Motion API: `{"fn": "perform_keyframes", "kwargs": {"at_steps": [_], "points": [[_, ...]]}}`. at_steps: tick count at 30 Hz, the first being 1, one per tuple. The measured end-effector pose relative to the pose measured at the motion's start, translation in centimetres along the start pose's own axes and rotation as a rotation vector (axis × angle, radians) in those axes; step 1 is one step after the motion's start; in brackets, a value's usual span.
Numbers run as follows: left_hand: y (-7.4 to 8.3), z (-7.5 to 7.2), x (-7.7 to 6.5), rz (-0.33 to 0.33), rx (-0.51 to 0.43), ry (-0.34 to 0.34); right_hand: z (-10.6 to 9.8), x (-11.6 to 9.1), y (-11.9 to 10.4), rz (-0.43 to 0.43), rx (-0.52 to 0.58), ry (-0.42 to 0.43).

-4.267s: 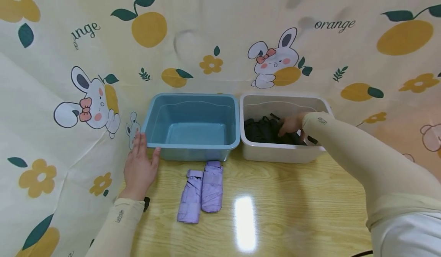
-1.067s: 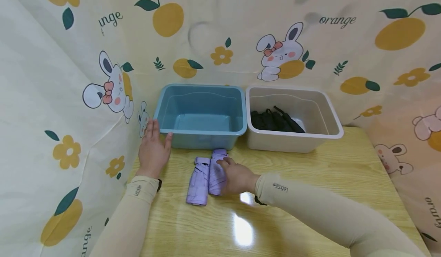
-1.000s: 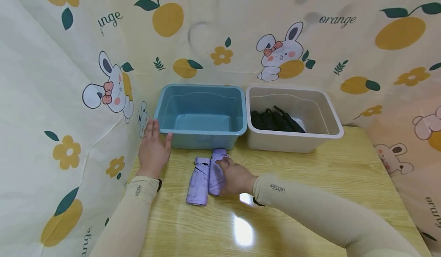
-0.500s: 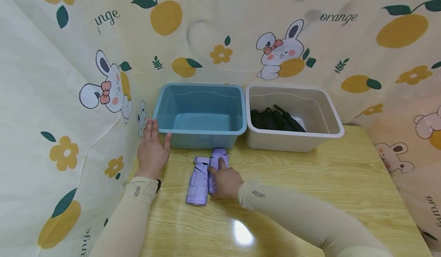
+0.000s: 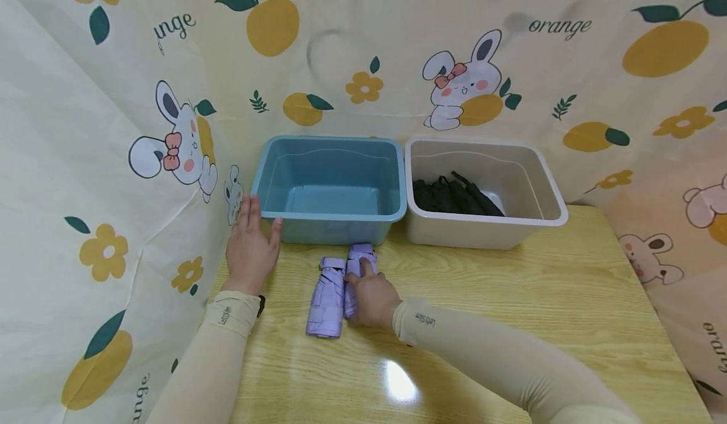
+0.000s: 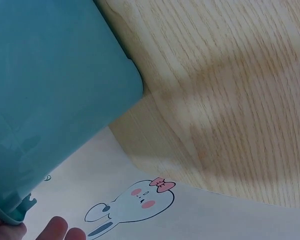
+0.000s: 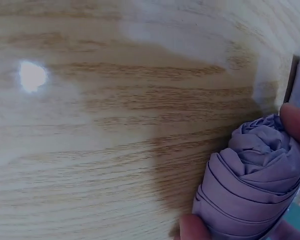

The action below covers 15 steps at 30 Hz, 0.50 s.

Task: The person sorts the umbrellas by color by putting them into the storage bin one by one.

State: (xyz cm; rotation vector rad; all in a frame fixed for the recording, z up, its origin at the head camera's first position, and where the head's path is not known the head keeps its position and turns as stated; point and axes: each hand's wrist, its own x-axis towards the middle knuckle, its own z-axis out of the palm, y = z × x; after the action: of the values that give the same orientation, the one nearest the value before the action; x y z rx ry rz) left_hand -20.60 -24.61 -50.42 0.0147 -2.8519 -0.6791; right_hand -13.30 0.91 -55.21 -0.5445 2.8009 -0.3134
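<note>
Two purple folded umbrellas lie side by side on the table, in front of the blue bin [image 5: 335, 217]. My right hand [image 5: 375, 299] grips the right-hand umbrella [image 5: 361, 253], thumb on one side and fingers on the other. In the right wrist view the rolled end of this umbrella [image 7: 250, 175] shows between the fingertips, with an edge of the other one beyond. The left-hand umbrella [image 5: 326, 304] is untouched, its strap end towards the bin. My left hand [image 5: 250, 253] rests with straight fingers at the bin's front left corner, fingertips at the rim.
A beige bin [image 5: 483, 221] stands right beside the blue one and holds several black rolled items [image 5: 454, 197] that look like folded umbrellas. Patterned cloth [image 5: 318, 45] rises behind the bins and along the left side. The wooden table [image 5: 483, 285] extends to the right.
My right hand has left the beige bin and come down to the right-hand purple umbrella, then shifted left to close around it. The left hand stays at the blue bin's corner.
</note>
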Motion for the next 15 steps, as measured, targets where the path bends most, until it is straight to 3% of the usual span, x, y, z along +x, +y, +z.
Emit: {"fn": "perform_keyframes", "kwargs": {"at_steps": [7,15], "points": [[0.1,-0.1,0.0,0.003,-0.002,0.000,0.0,-0.1,0.8,-0.038,-0.027,0.029],[0.1,-0.1,0.0,0.004,-0.005,0.004,-2.1,-1.6,1.8,-0.146,-0.007,0.005]]}}
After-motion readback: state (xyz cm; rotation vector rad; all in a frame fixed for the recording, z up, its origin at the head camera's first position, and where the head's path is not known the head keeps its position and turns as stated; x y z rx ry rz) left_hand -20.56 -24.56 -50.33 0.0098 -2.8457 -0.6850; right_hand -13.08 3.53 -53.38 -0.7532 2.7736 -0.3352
